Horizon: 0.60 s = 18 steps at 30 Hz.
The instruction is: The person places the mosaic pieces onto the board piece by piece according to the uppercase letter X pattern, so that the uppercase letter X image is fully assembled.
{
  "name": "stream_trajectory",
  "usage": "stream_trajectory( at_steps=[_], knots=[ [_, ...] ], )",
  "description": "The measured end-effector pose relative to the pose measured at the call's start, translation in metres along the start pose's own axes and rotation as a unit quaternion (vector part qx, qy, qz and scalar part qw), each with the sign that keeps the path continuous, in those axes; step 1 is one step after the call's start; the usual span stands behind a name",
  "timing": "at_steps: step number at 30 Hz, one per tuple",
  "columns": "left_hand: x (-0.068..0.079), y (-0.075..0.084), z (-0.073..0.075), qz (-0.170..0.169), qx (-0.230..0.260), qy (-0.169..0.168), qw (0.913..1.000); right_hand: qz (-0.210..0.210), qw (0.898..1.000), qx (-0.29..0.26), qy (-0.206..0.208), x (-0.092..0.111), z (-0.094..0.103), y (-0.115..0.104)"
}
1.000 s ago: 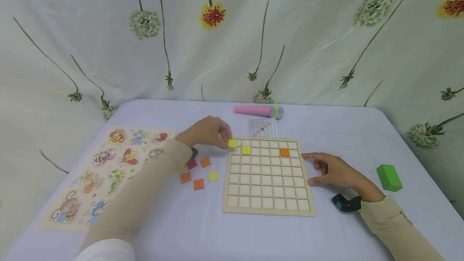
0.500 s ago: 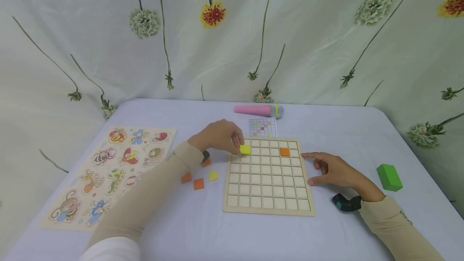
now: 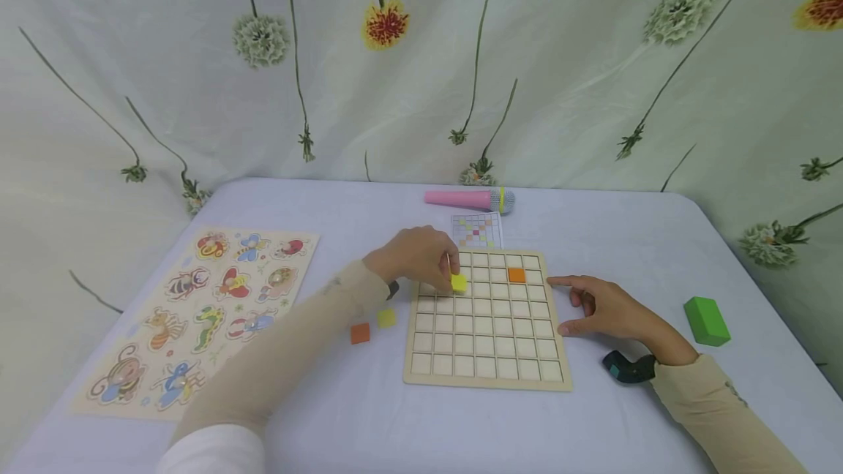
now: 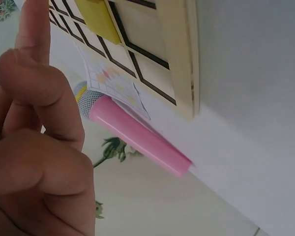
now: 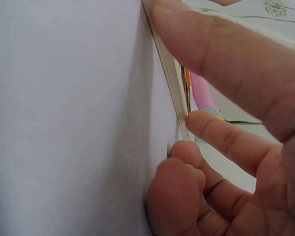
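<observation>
A wooden grid board (image 3: 487,384) lies on the white table. My left hand (image 3: 421,258) is over its upper left part, pinching a yellow tile (image 3: 459,283) at the cells. The left wrist view shows another yellow tile (image 4: 99,20) seated in a cell; my hand hides it in the head view. An orange tile (image 3: 516,275) sits in a cell near the upper right. My right hand (image 3: 602,307) is at the board's right edge, index finger and thumb touching it, the other fingers bent. The held tile is not clearly visible in the left wrist view.
A loose orange tile (image 3: 359,333) and a yellow tile (image 3: 386,318) lie left of the board. Behind it are a printed pattern card (image 3: 476,230) and a pink microphone (image 3: 461,199). An insect puzzle board (image 3: 197,320) lies left, a green block (image 3: 707,321) right.
My left hand has moved right and toward me with the yellow tile, from the board's upper left corner inward over the grid. Its sleeve now covers more loose tiles. My right hand has stayed put.
</observation>
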State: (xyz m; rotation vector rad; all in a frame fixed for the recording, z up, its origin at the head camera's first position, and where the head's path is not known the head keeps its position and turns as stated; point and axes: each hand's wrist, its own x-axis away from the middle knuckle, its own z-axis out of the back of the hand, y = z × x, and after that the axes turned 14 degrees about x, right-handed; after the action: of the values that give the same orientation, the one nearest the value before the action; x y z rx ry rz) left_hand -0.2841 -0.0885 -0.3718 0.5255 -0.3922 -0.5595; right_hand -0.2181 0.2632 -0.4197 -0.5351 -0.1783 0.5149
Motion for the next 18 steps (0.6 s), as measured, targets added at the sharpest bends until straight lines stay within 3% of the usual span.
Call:
stream_trajectory(
  at_steps=[10, 18],
  knots=[
    [-0.005, 0.012, -0.009, -0.008, -0.036, -0.005, 0.9993, 0.0, 1.0, 0.007, 0.002, 0.0, 0.0, 0.001],
    [-0.006, 0.013, -0.009, -0.005, -0.044, -0.002, 0.999, -0.003, 1.0, 0.007, 0.001, 0.0, 0.0, 0.0]
  ],
)
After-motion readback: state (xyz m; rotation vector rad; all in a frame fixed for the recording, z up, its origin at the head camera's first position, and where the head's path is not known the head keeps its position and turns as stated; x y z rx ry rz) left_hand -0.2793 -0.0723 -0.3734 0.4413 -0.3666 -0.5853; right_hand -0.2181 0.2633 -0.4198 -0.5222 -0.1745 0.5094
